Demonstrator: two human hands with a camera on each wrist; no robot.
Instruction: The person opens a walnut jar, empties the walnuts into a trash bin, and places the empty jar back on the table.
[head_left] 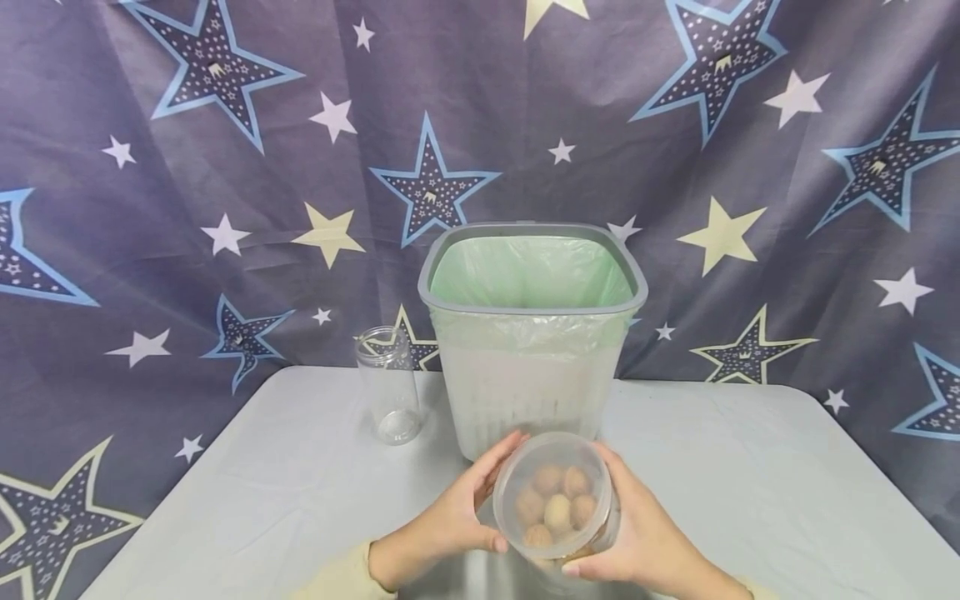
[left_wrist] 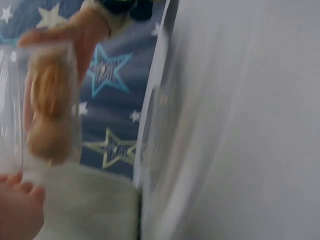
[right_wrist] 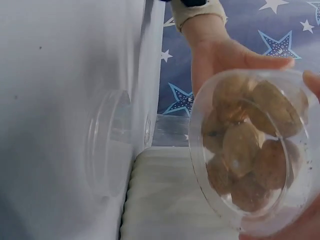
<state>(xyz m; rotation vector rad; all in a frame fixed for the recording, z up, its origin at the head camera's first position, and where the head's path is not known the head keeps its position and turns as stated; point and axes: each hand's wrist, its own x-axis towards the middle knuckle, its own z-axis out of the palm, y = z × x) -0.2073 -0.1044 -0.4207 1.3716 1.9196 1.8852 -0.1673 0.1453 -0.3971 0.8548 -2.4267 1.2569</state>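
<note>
A clear jar of walnuts point(head_left: 555, 504) with a frosted, see-through lid is held between both hands above the near part of the table. On its right side, my right hand point(head_left: 645, 533) grips the jar, thumb in front. My left hand point(head_left: 453, 521) curves about the left side, its thumb and fingertips at the lid's rim. Several brown walnuts point(right_wrist: 240, 150) show through the clear wall in the right wrist view. Side-on in the left wrist view, the jar point(left_wrist: 52, 105) stands between the fingers; that picture is blurred.
Behind the hands stands a bin point(head_left: 528, 375) with a grey rim and a thin liner. An uncovered clear jar point(head_left: 390, 392) stands upright to its left on the pale table point(head_left: 300, 500). A clear round rim point(right_wrist: 110, 145) shows low by the tabletop. Starry cloth point(head_left: 525, 100) hangs behind.
</note>
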